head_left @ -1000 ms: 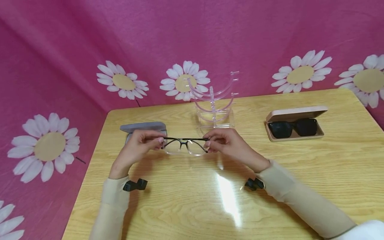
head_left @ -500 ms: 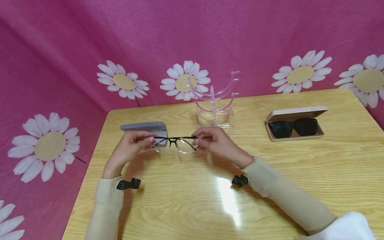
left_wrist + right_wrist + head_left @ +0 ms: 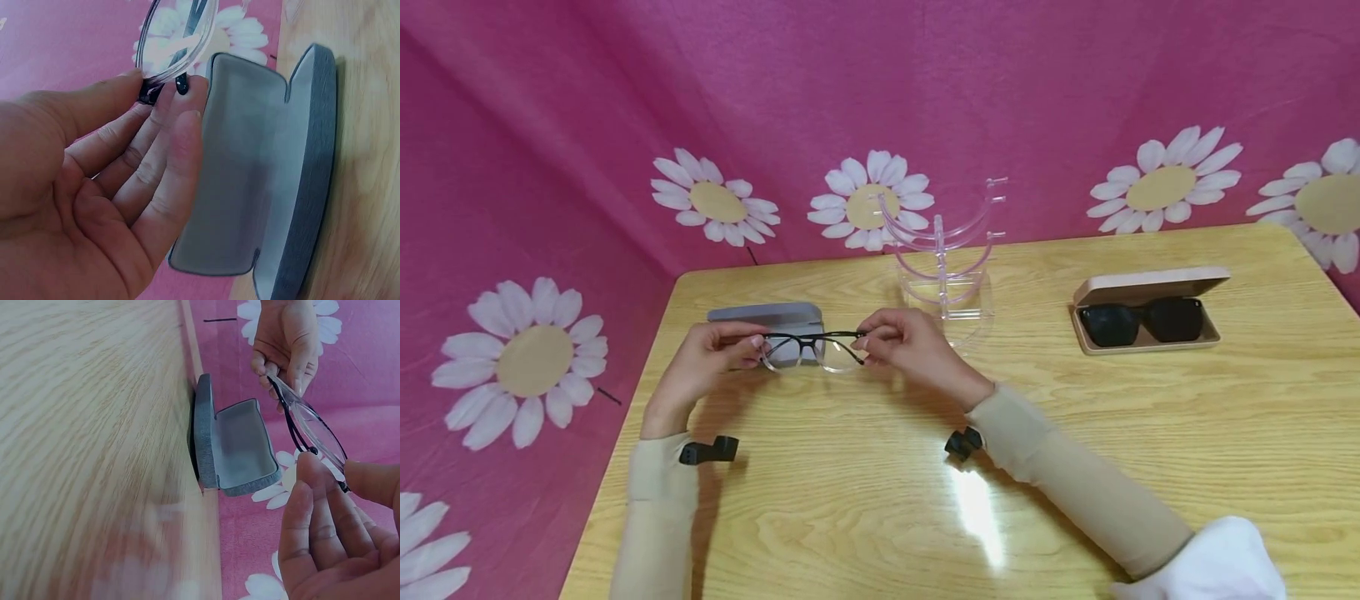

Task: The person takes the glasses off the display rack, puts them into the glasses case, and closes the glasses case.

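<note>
Eyeglasses with a black upper frame and clear lower rims [image 3: 807, 342] hang level between the two hands, their temples folded behind the lenses. My left hand [image 3: 688, 371] pinches one end between thumb and fingers; my right hand [image 3: 921, 354] pinches the other end the same way. Behind and below the glasses lies an opened grey glasses case [image 3: 767, 314], partly hidden by the left hand and lenses. Its pale lining [image 3: 240, 169] shows in the left wrist view with nothing in it. In the right wrist view the glasses [image 3: 290, 419] are held apart from the case.
A clear tiered display stand [image 3: 942, 267] is at the table's back, just beyond the right hand. Farther right, an opened pinkish case [image 3: 1150, 346] holds dark sunglasses [image 3: 1112, 325]. A pink flowered cloth [image 3: 1000, 100] hangs behind the wooden table [image 3: 850, 500].
Both hands have carried the glasses leftward, from in front of the display stand to in front of the grey case. The hold at both ends is unchanged.
</note>
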Demonstrator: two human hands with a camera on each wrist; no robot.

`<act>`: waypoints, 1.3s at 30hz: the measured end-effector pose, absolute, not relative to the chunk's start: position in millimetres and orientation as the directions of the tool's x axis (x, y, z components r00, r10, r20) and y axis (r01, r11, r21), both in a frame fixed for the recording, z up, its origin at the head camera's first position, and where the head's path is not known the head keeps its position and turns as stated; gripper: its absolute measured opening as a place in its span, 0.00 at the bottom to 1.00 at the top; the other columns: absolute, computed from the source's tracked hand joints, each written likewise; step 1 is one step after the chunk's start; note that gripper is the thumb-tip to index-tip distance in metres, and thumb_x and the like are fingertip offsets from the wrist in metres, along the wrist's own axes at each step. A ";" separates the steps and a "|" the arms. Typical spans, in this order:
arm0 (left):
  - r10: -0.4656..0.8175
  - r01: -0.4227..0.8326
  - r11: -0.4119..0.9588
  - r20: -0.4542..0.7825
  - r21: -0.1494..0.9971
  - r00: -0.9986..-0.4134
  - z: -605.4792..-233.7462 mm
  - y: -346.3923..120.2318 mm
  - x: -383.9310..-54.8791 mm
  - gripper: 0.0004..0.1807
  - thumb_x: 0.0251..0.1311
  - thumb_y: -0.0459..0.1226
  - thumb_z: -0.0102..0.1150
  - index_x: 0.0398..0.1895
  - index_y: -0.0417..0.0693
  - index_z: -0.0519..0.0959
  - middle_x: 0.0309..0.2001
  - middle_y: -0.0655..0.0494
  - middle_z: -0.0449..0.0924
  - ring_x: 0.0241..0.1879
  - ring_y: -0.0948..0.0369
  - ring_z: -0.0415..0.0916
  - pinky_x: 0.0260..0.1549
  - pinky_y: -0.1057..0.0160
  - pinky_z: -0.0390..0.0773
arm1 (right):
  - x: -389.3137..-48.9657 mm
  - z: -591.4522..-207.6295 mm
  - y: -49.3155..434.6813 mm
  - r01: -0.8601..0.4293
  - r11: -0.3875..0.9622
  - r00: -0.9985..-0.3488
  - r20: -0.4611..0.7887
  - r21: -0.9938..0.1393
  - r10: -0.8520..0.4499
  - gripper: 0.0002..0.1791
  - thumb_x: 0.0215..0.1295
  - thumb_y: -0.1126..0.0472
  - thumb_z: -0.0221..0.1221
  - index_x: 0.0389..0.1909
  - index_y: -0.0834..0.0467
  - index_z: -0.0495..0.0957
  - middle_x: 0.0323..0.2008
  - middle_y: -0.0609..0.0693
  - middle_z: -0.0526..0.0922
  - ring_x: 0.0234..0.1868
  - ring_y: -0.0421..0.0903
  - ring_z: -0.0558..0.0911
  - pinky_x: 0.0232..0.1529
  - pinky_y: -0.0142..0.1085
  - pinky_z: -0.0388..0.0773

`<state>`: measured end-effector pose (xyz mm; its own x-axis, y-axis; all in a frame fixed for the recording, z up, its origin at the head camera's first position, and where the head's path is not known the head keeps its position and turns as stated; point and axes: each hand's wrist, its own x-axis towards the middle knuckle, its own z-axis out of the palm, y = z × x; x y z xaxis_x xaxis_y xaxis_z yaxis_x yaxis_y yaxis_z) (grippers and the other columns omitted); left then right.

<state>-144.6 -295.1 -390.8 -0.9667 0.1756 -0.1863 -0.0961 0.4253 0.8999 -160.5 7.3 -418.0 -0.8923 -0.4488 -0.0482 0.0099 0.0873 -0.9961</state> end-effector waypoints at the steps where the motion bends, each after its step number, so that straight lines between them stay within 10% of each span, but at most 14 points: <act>1: 0.172 -0.098 0.426 -0.186 0.900 -0.967 -390.7 -297.1 -144.5 0.18 0.67 0.36 0.56 0.55 0.32 0.77 0.36 0.67 0.85 0.38 0.72 0.83 0.41 0.64 0.85 | -161.4 -418.8 4.8 0.012 0.086 -0.892 -0.049 -0.996 -0.449 0.10 0.65 0.68 0.58 0.45 0.66 0.79 0.41 0.66 0.86 0.35 0.49 0.88 0.45 0.51 0.84; 24: 0.073 -0.093 0.454 -0.141 0.886 -0.987 -403.6 -327.4 -152.4 0.19 0.69 0.34 0.53 0.57 0.29 0.75 0.33 0.73 0.83 0.36 0.77 0.80 0.37 0.74 0.82 | -184.3 -438.6 -43.1 -0.060 0.089 -0.915 0.019 -0.994 -0.403 0.07 0.64 0.68 0.60 0.41 0.64 0.81 0.36 0.62 0.86 0.34 0.58 0.86 0.37 0.44 0.86; 34: -0.032 -0.125 0.535 -0.128 0.836 -0.991 -415.0 -334.9 -153.9 0.19 0.70 0.35 0.51 0.57 0.31 0.76 0.50 0.35 0.82 0.36 0.77 0.79 0.38 0.74 0.82 | -189.2 -446.6 -59.8 -0.053 0.097 -0.921 0.011 -0.994 -0.389 0.08 0.63 0.67 0.60 0.42 0.64 0.82 0.35 0.61 0.86 0.36 0.60 0.86 0.37 0.42 0.86; 39: -0.093 -0.174 0.550 -0.147 0.817 -0.985 -418.7 -334.6 -153.7 0.21 0.70 0.40 0.52 0.61 0.38 0.75 0.55 0.36 0.79 0.40 0.76 0.80 0.41 0.75 0.81 | -194.4 -452.4 -64.4 -0.073 0.117 -0.927 0.024 -0.990 -0.375 0.09 0.64 0.68 0.58 0.43 0.63 0.82 0.35 0.60 0.86 0.34 0.58 0.87 0.38 0.41 0.86</act>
